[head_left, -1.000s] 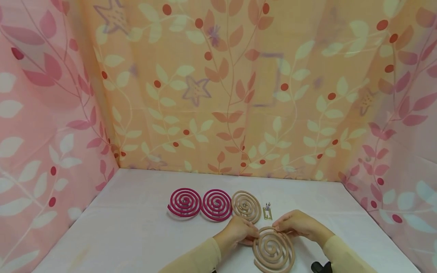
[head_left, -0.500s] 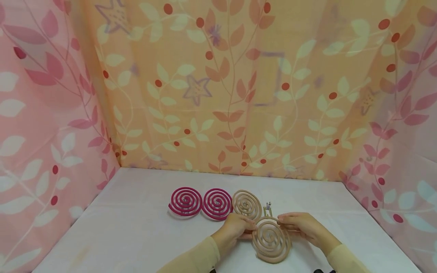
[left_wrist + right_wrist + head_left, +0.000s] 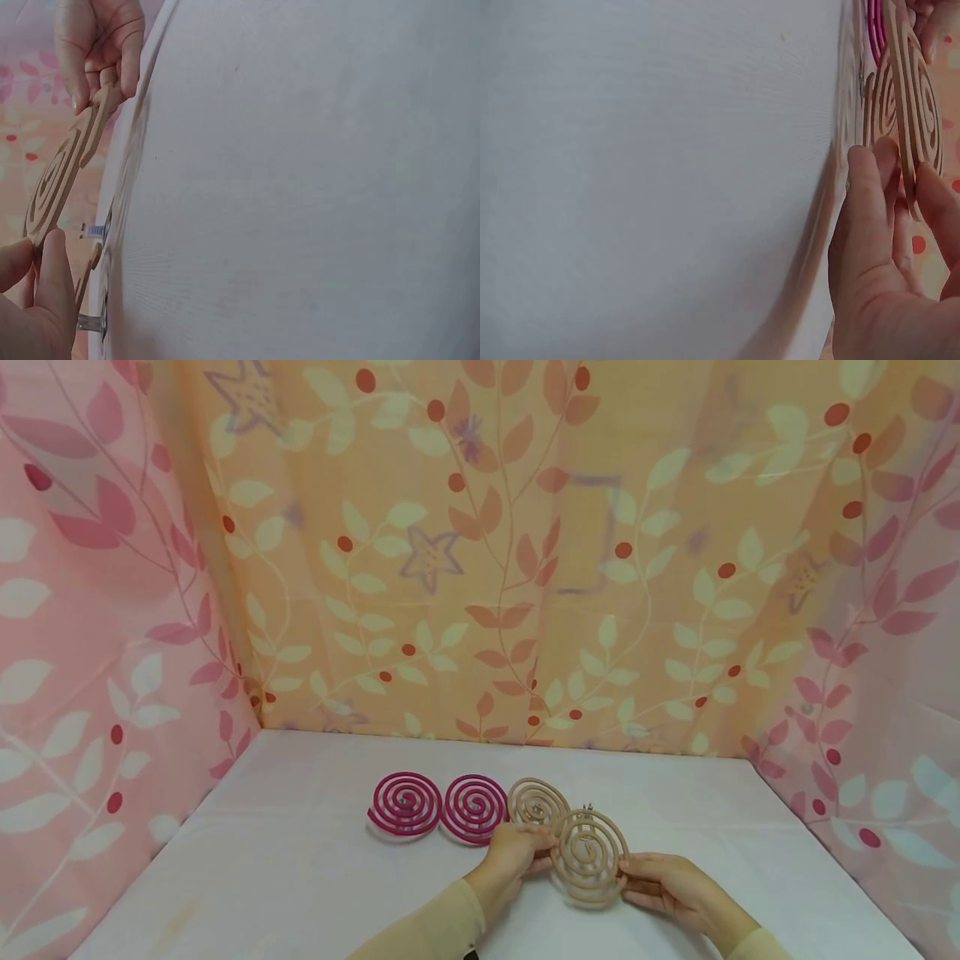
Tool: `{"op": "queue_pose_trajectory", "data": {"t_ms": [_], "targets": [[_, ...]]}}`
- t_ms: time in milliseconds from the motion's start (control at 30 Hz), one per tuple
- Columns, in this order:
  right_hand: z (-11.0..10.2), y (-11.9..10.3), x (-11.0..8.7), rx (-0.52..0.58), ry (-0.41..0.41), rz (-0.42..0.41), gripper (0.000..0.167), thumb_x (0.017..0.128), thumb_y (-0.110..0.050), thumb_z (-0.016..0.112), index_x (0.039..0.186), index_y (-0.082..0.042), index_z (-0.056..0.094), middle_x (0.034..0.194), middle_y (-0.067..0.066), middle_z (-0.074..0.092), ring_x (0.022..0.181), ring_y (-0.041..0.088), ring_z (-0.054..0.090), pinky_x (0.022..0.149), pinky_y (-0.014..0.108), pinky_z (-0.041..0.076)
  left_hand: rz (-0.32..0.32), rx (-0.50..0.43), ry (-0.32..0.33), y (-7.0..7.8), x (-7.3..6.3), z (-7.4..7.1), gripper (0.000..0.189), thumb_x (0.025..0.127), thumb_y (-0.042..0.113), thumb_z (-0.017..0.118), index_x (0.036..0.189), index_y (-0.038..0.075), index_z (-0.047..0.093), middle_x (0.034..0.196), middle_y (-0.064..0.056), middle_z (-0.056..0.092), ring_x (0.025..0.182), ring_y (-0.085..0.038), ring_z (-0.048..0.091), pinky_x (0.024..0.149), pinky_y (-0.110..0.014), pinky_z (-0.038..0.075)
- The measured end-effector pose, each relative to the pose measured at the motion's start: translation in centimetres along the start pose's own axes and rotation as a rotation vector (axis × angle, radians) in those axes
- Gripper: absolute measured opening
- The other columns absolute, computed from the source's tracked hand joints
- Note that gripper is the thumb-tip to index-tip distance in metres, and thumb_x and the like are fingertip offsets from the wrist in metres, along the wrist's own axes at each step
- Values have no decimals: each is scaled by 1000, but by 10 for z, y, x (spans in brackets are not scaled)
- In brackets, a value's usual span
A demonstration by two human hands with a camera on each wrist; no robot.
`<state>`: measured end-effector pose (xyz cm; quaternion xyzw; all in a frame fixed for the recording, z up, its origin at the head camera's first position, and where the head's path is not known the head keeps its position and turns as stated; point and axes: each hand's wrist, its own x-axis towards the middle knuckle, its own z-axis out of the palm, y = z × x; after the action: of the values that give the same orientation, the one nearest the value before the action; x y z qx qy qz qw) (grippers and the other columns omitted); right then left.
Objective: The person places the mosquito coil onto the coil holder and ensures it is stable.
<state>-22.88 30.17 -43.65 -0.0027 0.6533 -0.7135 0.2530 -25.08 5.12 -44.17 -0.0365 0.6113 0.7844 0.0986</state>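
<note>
A beige mosquito coil (image 3: 587, 849) is held above the table, tilted, between both hands. At its left edge, the left hand (image 3: 513, 852) pinches the rim between thumb and fingers. My right hand (image 3: 671, 887) grips the opposite edge, fingertips on the rim; the right wrist view shows the thumb and fingers on either side of the coil (image 3: 911, 105). Just behind the held coil, the prongs of a small metal stand (image 3: 587, 808) show, while its base is largely hidden. In the left wrist view the stand (image 3: 94, 231) rises from the table below the coil.
Another beige coil (image 3: 536, 802) sits on a stand left of the held one, partly covered. Further left, two magenta coils (image 3: 474, 807) stand in the same row on the white table (image 3: 315, 893). Patterned cloth (image 3: 487, 568) encloses the back and sides.
Both hands have carried the beige coil away from the body, over the metal stand. The right hand has shifted from the coil's upper right edge down to its right side.
</note>
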Motion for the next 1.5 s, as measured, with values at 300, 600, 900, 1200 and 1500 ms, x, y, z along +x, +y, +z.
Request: {"op": "queue_pose_trajectory", "data": {"t_ms": [300, 600, 900, 1200, 1500], "targets": [[5, 3, -2, 104, -2, -11, 13, 99, -9, 58, 99, -12, 71, 93, -1, 76, 90, 8, 72, 88, 25, 60, -2, -50, 17, 2, 2, 1, 20, 88, -6, 65, 105, -16, 65, 82, -7, 72, 69, -9, 65, 71, -29, 64], [15, 8, -4, 307, 12, -60, 22, 103, -8, 52, 97, -14, 72, 100, -1, 74, 96, 8, 69, 92, 24, 58, -16, -104, 62, 0, 3, 2, 23, 90, -5, 63, 110, -16, 63, 90, -11, 73, 74, -10, 66, 76, -31, 63], [36, 15, 0, 356, 241, -71, 18, 101, -12, 56, 93, -17, 71, 96, -2, 72, 93, 9, 69, 90, 22, 58, 3, -204, 88, 0, 3, 9, 20, 90, -7, 61, 108, -17, 60, 81, -4, 66, 76, -10, 63, 77, -30, 63], [45, 16, 6, 366, 352, -104, 15, 101, -10, 57, 93, -16, 68, 95, -1, 72, 92, 8, 68, 89, 23, 59, 10, -249, 103, -4, 7, 17, 17, 91, -6, 62, 105, -15, 61, 81, -4, 67, 74, -9, 62, 74, -26, 62], [39, 10, 11, 358, 356, -140, 24, 103, -9, 51, 89, -17, 70, 92, -2, 73, 91, 6, 69, 89, 20, 58, 4, -284, 124, -2, 9, 21, 14, 89, -6, 63, 102, -11, 60, 82, -7, 69, 71, -8, 62, 70, -24, 60]]}}
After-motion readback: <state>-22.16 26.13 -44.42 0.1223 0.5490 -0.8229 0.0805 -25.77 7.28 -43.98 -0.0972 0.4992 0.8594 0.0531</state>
